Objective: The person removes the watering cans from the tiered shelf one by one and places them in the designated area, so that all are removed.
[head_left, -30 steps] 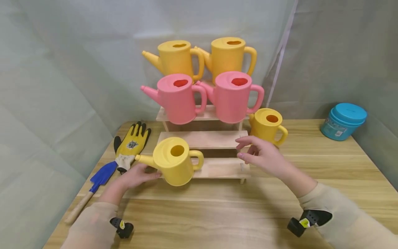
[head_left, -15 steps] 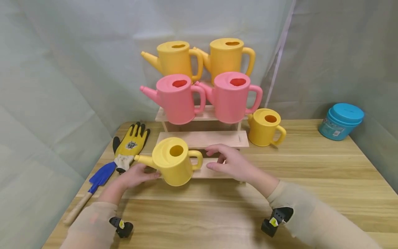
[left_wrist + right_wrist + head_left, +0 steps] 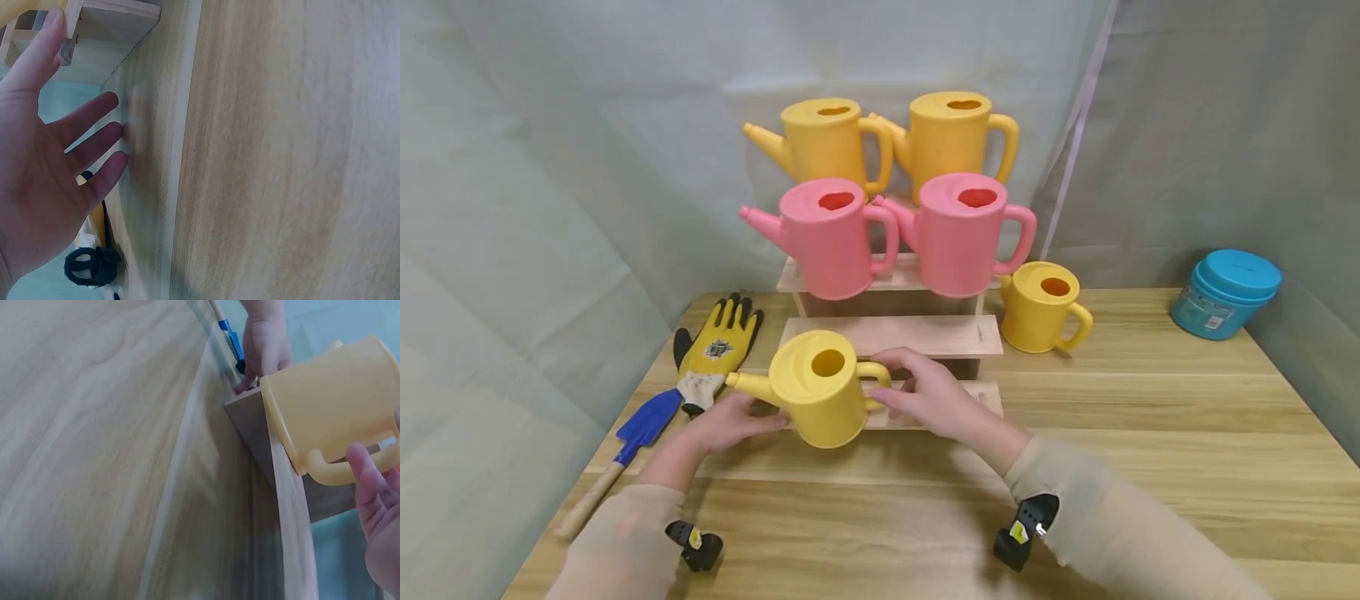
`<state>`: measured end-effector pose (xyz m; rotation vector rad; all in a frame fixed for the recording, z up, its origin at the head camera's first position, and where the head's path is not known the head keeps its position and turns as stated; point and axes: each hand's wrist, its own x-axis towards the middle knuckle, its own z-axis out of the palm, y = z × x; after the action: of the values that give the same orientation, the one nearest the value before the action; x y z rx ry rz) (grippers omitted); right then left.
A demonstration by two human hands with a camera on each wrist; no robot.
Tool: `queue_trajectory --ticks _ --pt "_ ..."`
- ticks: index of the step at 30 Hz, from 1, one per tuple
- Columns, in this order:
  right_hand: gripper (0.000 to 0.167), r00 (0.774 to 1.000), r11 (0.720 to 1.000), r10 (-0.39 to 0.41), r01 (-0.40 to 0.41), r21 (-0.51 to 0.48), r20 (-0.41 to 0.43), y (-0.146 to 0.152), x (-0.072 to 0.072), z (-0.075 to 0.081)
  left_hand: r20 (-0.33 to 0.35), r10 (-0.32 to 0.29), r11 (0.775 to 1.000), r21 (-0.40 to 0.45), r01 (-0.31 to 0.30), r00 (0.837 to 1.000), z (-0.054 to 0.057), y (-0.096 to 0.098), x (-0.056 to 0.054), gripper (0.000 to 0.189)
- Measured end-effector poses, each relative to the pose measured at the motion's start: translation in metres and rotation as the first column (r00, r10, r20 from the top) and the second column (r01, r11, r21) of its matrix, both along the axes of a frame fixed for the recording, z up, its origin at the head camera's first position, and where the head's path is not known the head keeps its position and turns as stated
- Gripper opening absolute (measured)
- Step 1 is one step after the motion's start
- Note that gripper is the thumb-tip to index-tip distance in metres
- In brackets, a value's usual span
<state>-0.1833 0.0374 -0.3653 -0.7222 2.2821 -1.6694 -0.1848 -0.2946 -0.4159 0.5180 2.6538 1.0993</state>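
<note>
A light yellow watering can (image 3: 820, 408) stands on the lowest step of the wooden tiered shelf (image 3: 887, 335), its spout to the left. My right hand (image 3: 928, 398) is at its handle, thumb and fingers on either side; in the right wrist view the thumb lies against that handle (image 3: 331, 473). Left of the can, my left hand (image 3: 735, 423) touches the left end of the lowest step. The left wrist view shows its thumb on the board edge and the other fingers of the hand (image 3: 37, 156) spread, holding nothing.
Two pink watering cans (image 3: 962, 242) and two orange-yellow ones (image 3: 823, 146) stand on the upper steps. Another yellow watering can (image 3: 1037, 308) is right of the shelf. A blue tub (image 3: 1225, 296) stands far right; a glove (image 3: 713, 346) and blue trowel (image 3: 643, 425) lie left.
My right hand has moved left from beside the shelf's right end to the yellow watering can's handle and taken hold of it. My left hand and the cans have stayed put.
</note>
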Motion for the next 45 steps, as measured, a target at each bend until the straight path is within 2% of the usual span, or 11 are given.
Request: queue_trajectory --ticks 4,13,22,27,36,45 --pt "0.039 0.999 0.999 -0.039 0.039 -0.012 0.034 -0.004 0.0 -0.002 0.006 -0.006 1.0 0.016 0.006 1.0 0.001 0.001 -0.001 0.053" --pt "0.032 0.998 0.996 -0.052 0.05 -0.071 -0.023 -0.014 -0.004 -0.009 0.016 0.008 1.0 0.013 -0.008 1.0 0.0 0.001 -0.001 0.054" --pt "0.026 0.993 0.995 -0.099 0.096 -0.039 -0.072 -0.018 -0.002 -0.013 0.05 0.053 0.998 -0.022 -0.052 0.997 -0.002 0.0 0.003 0.06" --pt "0.024 0.989 0.992 -0.122 0.118 -0.042 -0.083 -0.014 0.001 -0.013 0.053 0.04 0.999 -0.015 -0.039 0.998 0.0 0.001 0.003 0.058" --pt "0.024 0.986 0.986 -0.159 0.156 -0.066 -0.043 -0.006 0.007 -0.014 0.037 0.009 0.999 -0.041 -0.007 0.999 -0.001 -0.001 0.001 0.054" --pt "0.026 0.981 0.983 -0.172 0.164 -0.086 -0.095 0.017 0.011 -0.004 0.056 0.051 0.995 -0.094 -0.045 0.997 0.001 0.002 -0.001 0.065"
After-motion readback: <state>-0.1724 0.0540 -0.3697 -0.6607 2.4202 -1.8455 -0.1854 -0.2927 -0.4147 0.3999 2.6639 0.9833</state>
